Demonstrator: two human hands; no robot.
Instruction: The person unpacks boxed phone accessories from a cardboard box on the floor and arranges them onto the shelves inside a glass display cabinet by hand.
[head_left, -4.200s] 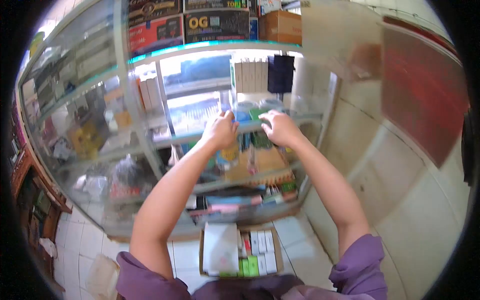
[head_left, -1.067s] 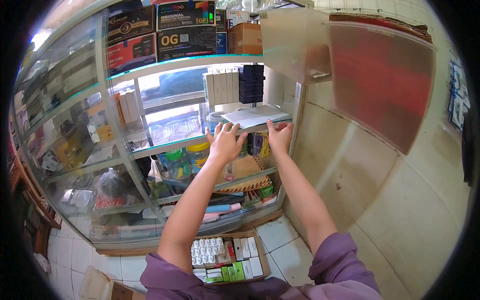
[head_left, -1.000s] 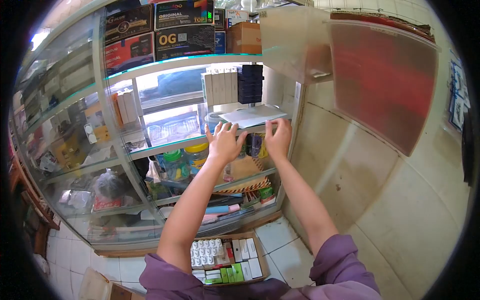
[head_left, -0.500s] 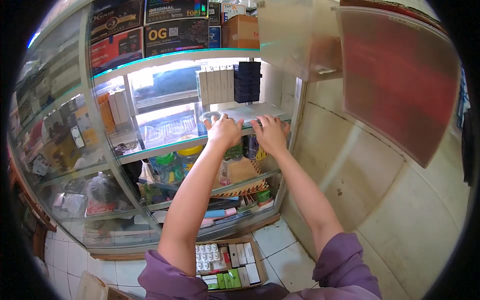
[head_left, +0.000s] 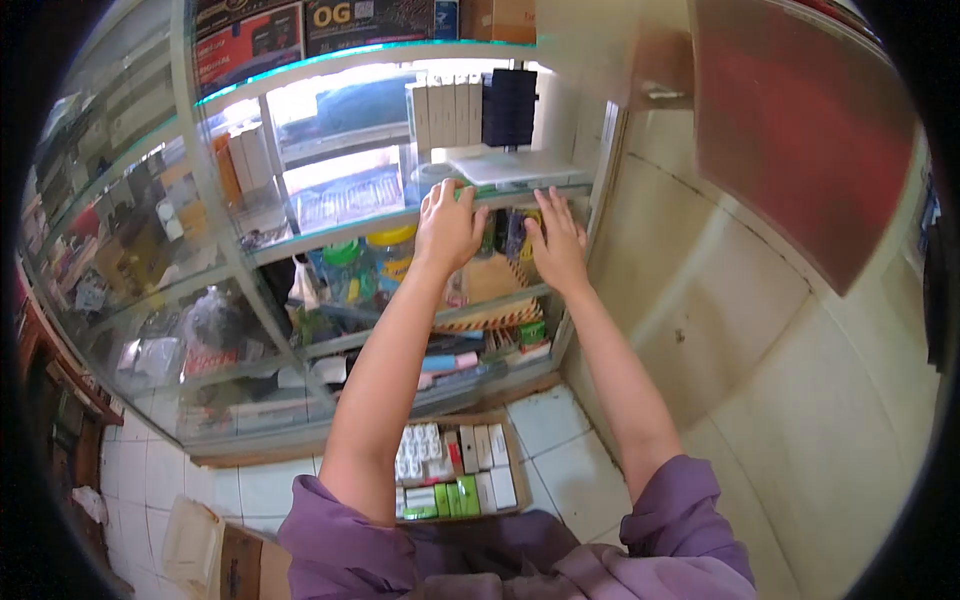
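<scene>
My left hand (head_left: pixel 449 225) is at the front edge of the lit glass shelf (head_left: pixel 350 221), its fingers a little apart and nothing in it. To its right, my right hand (head_left: pixel 557 240) stands with fingers spread at the same edge, also empty. Behind the hands a flat white sheet (head_left: pixel 520 168) lies on the shelf. White upright boxes (head_left: pixel 446 113) and a dark stack (head_left: pixel 509 108) stand farther back. Below the shelf are a yellow-lidded jar (head_left: pixel 392 250), a green-lidded jar (head_left: pixel 342 262) and a brown envelope with a striped edge (head_left: pixel 490 283).
On the floor a carton (head_left: pixel 513 440) holds small white and green boxes. Black and red boxes (head_left: pixel 368 22) line the upper shelf. A red panel (head_left: pixel 800 140) hangs at the right wall. Glass doors (head_left: pixel 130 270) close off the left side. A pale container (head_left: pixel 192 545) stands at lower left.
The view has tilted down, so the shelves sit higher in the picture. The carton that bore a white piece earlier now shows rows of small white items. My right hand's fingers have straightened.
</scene>
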